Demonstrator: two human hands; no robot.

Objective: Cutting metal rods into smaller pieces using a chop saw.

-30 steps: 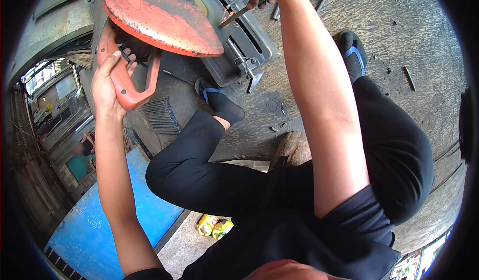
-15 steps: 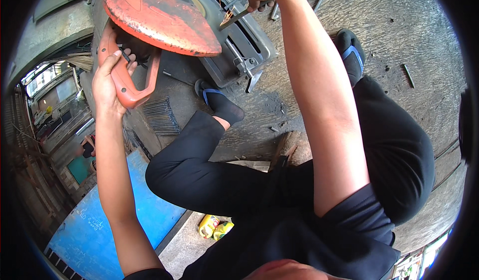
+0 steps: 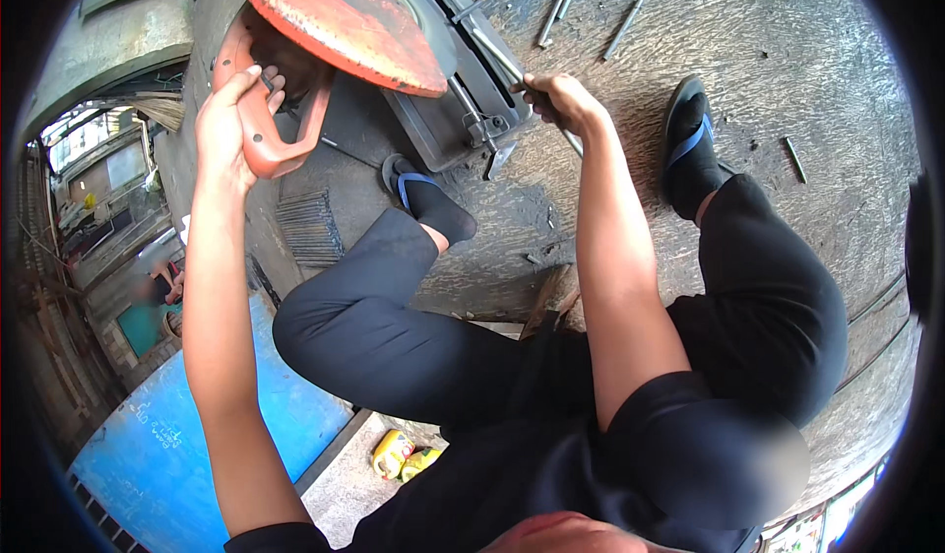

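My left hand (image 3: 228, 115) is wrapped round the orange loop handle (image 3: 264, 137) of a cut-off saw, its fingers at the trigger. The saw's worn orange guard (image 3: 345, 23) covers most of the grey cutting disc (image 3: 440, 49). Below the disc lies the dark base (image 3: 433, 131) with a screw clamp (image 3: 480, 128). My right hand (image 3: 563, 102) is closed round a thin metal rod (image 3: 500, 58). One end of the rod lies over the base near the disc, and the other sticks out below my hand. No sparks show at the disc.
Several cut metal rods (image 3: 622, 29) lie on the worn floor beyond my right hand, with a short piece (image 3: 794, 159) farther right. A bundle of rods (image 3: 310, 228) lies near my left foot. A blue panel (image 3: 148, 445), yellow packets (image 3: 394, 455) and another person (image 3: 165, 282) are at left.
The sparks at the disc are gone. My right hand has come down toward me with the rod, away from the disc. The saw handle and my left hand sit slightly higher and farther right.
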